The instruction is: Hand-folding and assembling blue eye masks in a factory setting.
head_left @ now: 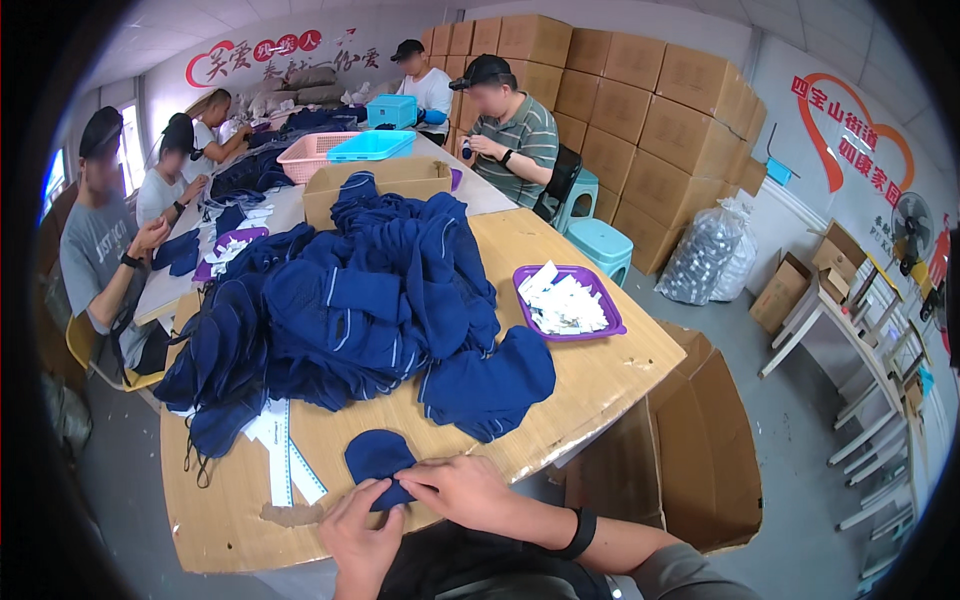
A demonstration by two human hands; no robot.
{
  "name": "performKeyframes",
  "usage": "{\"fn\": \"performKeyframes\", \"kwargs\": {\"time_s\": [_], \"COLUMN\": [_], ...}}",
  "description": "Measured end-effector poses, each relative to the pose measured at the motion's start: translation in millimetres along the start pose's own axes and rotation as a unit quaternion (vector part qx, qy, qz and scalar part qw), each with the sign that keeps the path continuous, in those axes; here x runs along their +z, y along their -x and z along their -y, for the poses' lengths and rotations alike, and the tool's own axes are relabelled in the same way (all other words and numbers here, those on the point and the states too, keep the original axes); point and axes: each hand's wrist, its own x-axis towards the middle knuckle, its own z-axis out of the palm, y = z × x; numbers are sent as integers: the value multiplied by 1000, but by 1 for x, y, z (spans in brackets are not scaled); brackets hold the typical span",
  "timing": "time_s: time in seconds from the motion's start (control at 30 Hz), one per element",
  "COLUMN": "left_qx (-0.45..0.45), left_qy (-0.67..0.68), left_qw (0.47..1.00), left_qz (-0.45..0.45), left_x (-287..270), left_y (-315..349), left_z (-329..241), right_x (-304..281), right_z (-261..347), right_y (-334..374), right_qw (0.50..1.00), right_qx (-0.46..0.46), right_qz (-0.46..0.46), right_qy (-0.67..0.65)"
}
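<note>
At the table's near edge lies a small navy blue fabric piece (pixel 378 456) with a rounded far end. My left hand (pixel 362 528) pinches its near edge between thumb and fingers. My right hand (pixel 462 490) reaches across from the right, its fingertips closed on the same edge and close to the left ones. Whether something small sits between the fingertips is hidden. Just beyond is a big heap of navy fabric pieces (pixel 370 300) with pale edging. White paper strips with blue marks (pixel 280 455) lie left of my hands.
A purple basket (pixel 617 328) of white labels stands at the right table edge (pixel 660 352). An open cardboard box (pixel 715 440) is on the floor to the right. Farther back are a carton (pixel 320 192), a pink basket (pixel 305 160), a blue tray (pixel 370 147) and several seated people.
</note>
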Motion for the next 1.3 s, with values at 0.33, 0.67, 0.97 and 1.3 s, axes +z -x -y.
{"fn": "performKeyframes", "kwargs": {"time_s": [0.33, 0.67, 0.97, 1.3], "left_qx": [-137, -165, -198, -235], "left_qy": [51, 86, -7, 35], "left_qw": [987, 978, 973, 969], "left_qz": [66, 93, 117, 75], "left_x": [-10, -15, -7, -7], "left_y": [-12, -2, -28, -9], "left_z": [-4, 11, -1, 2], "right_x": [-9, 10, 12, 16], "right_z": [27, 14, -6, -3], "right_y": [12, 22, -14, -4], "right_qw": [959, 990, 984, 980], "right_qx": [-135, -122, -116, -124], "right_qz": [77, -22, -72, -66], "right_qy": [238, 62, 118, 141]}}
